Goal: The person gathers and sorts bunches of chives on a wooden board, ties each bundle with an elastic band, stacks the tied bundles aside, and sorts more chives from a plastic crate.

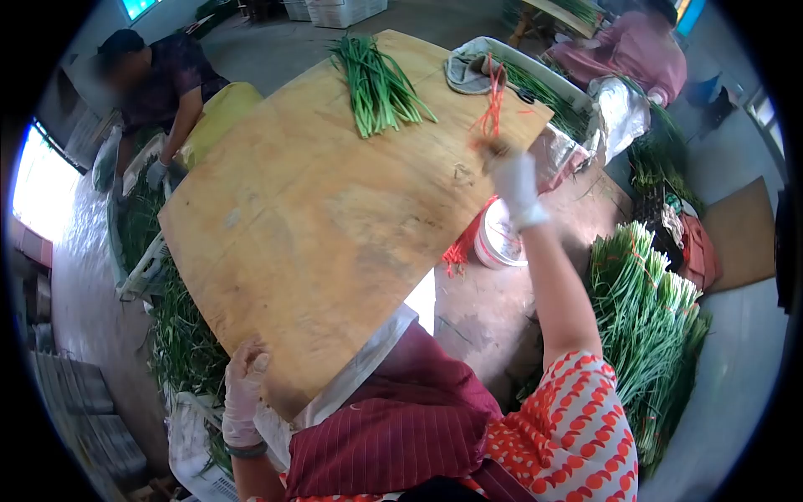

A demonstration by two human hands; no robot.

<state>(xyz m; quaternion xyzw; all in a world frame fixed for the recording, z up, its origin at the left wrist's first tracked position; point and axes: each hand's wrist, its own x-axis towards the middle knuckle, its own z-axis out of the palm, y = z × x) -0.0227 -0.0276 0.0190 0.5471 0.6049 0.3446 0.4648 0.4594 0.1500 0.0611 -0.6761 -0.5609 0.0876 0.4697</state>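
Observation:
My left hand [243,393], in a thin whitish glove, rests at the near left edge of a wooden board [335,226]. Its fingers are loosely bent, and I see nothing held in them. My right hand [512,177], gloved in white, is over the board's right edge and smeared by motion. Red strings [493,105] run down to its fingers; whether they grip the strings is blurred. A loose bunch of green garlic chives [376,88] lies at the far side of the board. Beside the strings sits a grey cloth item [474,74].
A white bucket [500,238] with red strings [458,255] at its side stands below the board's right edge. Tied chive bundles [644,326] stand at right. Two people work nearby: one at left [171,79], one at far right [631,50]. Loose greens [184,326] fill the left side.

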